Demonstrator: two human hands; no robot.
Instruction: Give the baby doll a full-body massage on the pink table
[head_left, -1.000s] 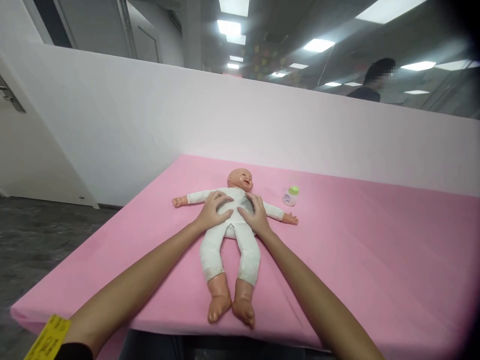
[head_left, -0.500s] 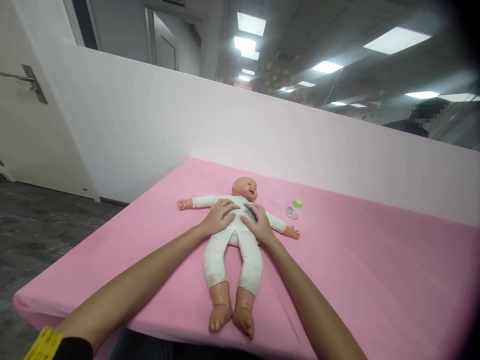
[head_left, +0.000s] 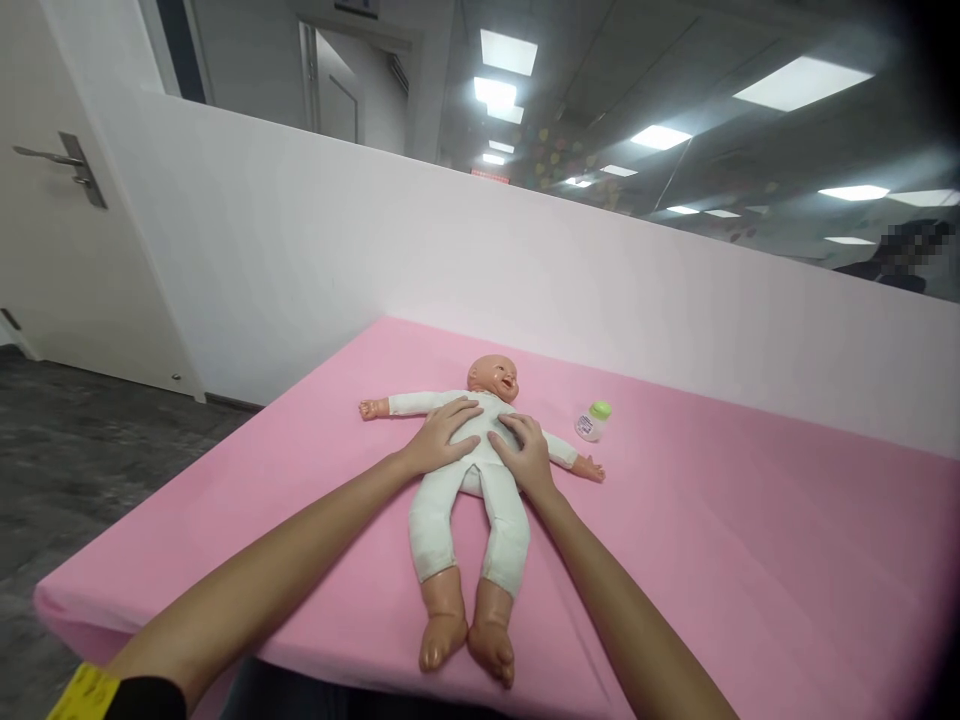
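A baby doll in a white suit lies face up on the pink table, arms spread, feet toward me. My left hand rests flat on the doll's chest on its left side as I see it. My right hand lies flat on the torso beside it, fingers spread. Both hands press on the doll without gripping it. A small bottle with a green cap stands just beyond the doll's outstretched hand at the right.
A white partition wall runs behind the table. A white door with a handle is at the far left, over dark floor. Another person's blurred head shows beyond the partition at right.
My view has shifted slightly, so the doll sits a little lower and more to the right. Both hands stay on the doll's torso. The person behind the partition has moved right.
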